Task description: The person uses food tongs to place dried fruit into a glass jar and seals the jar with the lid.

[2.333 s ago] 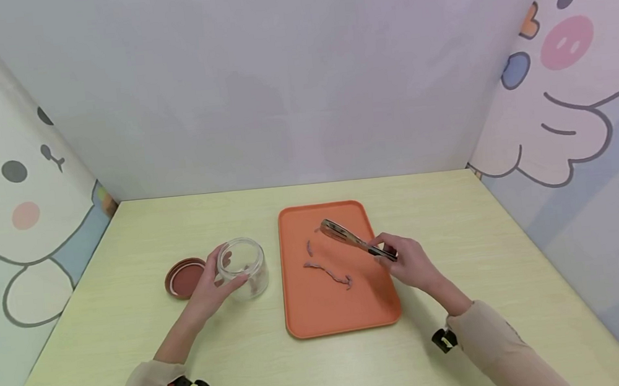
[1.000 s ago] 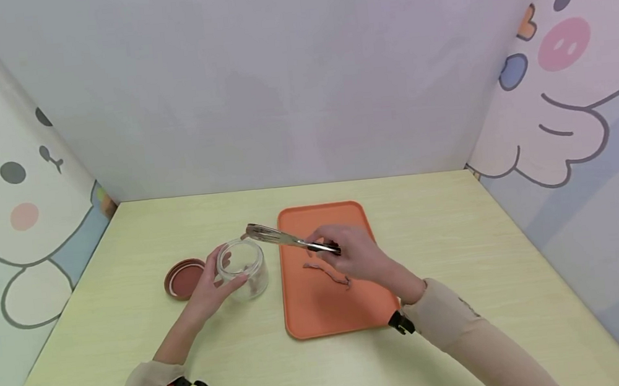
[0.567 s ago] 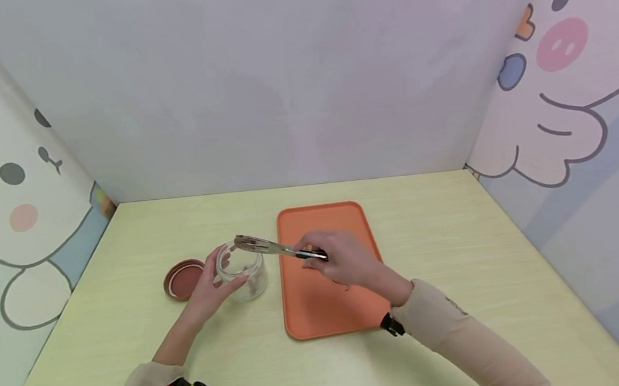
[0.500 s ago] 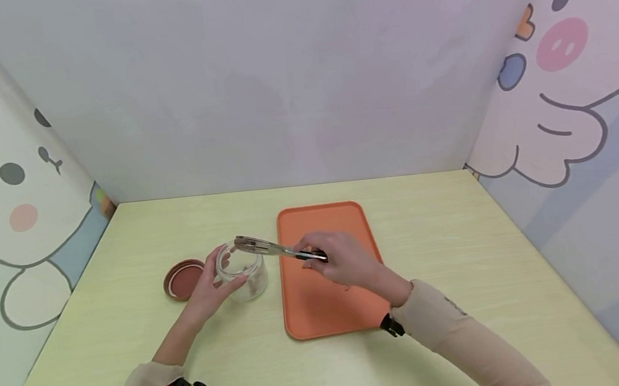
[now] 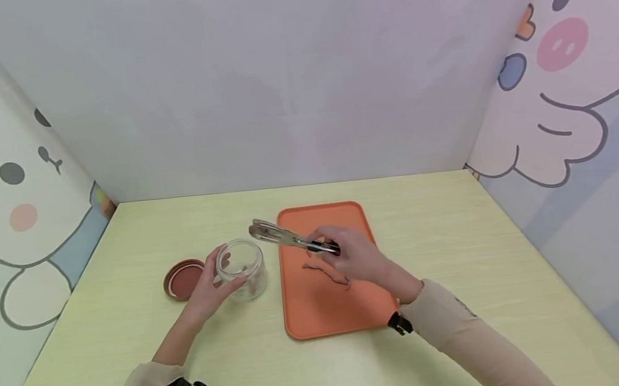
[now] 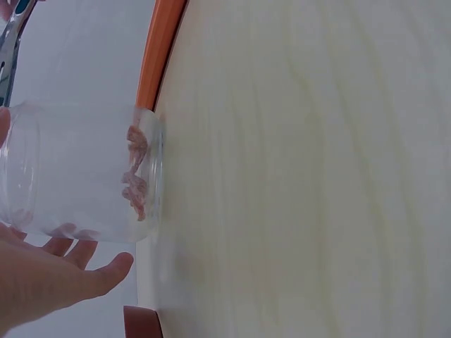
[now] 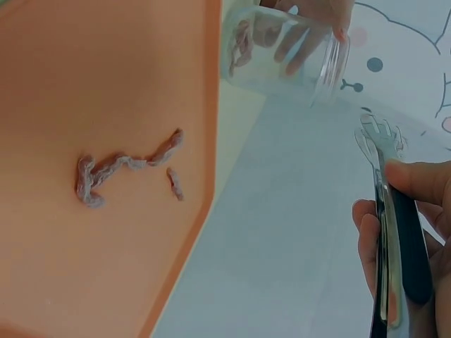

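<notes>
My left hand [image 5: 207, 293] grips the clear glass jar [image 5: 248, 283] around its side, and the jar stands upright on the table. At its bottom lie a few wrinkled pinkish-brown strips [image 6: 135, 172]. My right hand [image 5: 351, 252] holds metal tongs [image 5: 276, 232] with black handles; the tips hover just beyond and right of the jar's rim, and I see nothing between them. On the orange tray [image 5: 310, 317] lie a long twisted strip [image 7: 127, 162] and a short strip [image 7: 175, 184] of the same kind, partly hidden by my right hand in the head view.
A reddish-brown lid [image 5: 185, 281] lies on the table left of the jar, close by my left hand. The tray's raised rim borders the space right of the jar. Walls with cartoon prints enclose the pale table [image 5: 447, 223] at the back and sides.
The tongs came left from above the tray with a small strip at their tips, dipped over the jar's mouth, then drew back up and right without it. My left hand and jar stayed put.
</notes>
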Action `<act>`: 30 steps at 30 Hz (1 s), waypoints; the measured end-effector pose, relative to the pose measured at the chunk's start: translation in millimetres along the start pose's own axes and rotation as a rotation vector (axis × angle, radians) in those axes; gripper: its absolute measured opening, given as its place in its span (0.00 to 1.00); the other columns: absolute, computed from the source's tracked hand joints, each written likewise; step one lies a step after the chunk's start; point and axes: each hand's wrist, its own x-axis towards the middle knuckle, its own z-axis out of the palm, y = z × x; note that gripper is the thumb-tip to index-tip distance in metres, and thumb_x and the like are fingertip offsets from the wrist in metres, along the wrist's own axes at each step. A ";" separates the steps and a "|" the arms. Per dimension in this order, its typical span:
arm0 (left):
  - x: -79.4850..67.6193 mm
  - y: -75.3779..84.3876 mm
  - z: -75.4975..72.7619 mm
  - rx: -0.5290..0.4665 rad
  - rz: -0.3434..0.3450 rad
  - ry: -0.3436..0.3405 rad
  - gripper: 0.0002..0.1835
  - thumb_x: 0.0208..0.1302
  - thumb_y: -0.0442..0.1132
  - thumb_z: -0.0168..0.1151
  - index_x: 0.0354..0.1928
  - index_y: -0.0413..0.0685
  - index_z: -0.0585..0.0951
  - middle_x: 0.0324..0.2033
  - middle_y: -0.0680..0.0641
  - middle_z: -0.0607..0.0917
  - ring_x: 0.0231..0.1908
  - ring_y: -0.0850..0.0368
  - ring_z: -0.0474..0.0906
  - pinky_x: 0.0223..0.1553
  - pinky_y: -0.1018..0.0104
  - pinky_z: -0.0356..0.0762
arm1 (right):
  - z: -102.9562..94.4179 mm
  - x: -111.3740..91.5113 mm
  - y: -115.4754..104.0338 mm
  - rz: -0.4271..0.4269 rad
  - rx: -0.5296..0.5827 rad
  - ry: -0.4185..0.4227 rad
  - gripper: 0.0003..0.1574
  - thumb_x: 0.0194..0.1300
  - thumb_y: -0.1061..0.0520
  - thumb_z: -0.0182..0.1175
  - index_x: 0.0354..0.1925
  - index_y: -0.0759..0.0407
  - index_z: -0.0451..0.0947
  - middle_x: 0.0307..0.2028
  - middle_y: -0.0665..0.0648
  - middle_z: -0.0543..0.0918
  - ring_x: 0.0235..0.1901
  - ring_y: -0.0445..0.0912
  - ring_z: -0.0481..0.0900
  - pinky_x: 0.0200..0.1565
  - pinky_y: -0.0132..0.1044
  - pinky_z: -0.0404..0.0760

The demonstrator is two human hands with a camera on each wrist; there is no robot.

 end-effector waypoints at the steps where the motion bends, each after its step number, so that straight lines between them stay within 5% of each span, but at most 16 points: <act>1: 0.1 -0.3 0.0 0.000 0.001 0.001 0.43 0.55 0.46 0.62 0.66 0.49 0.48 0.62 0.37 0.56 0.61 0.44 0.50 0.55 0.41 0.51 | -1.7 -1.4 1.7 0.000 -0.008 0.015 0.17 0.55 0.65 0.60 0.44 0.54 0.74 0.20 0.43 0.71 0.13 0.38 0.58 0.16 0.29 0.59; 15: 0.8 -3.3 0.5 -0.002 0.000 0.001 0.43 0.54 0.46 0.62 0.66 0.51 0.47 0.62 0.38 0.57 0.62 0.45 0.50 0.55 0.42 0.51 | -6.5 -33.7 30.2 0.153 -0.113 0.198 0.19 0.52 0.63 0.64 0.45 0.56 0.74 0.18 0.46 0.67 0.14 0.40 0.60 0.16 0.32 0.59; 30: 1.1 -2.3 0.3 0.005 0.010 0.000 0.43 0.55 0.46 0.62 0.66 0.50 0.47 0.62 0.38 0.57 0.61 0.44 0.50 0.55 0.41 0.51 | 16.6 -60.7 40.8 0.357 -0.135 0.163 0.19 0.50 0.63 0.64 0.43 0.54 0.74 0.21 0.46 0.73 0.15 0.38 0.65 0.15 0.32 0.64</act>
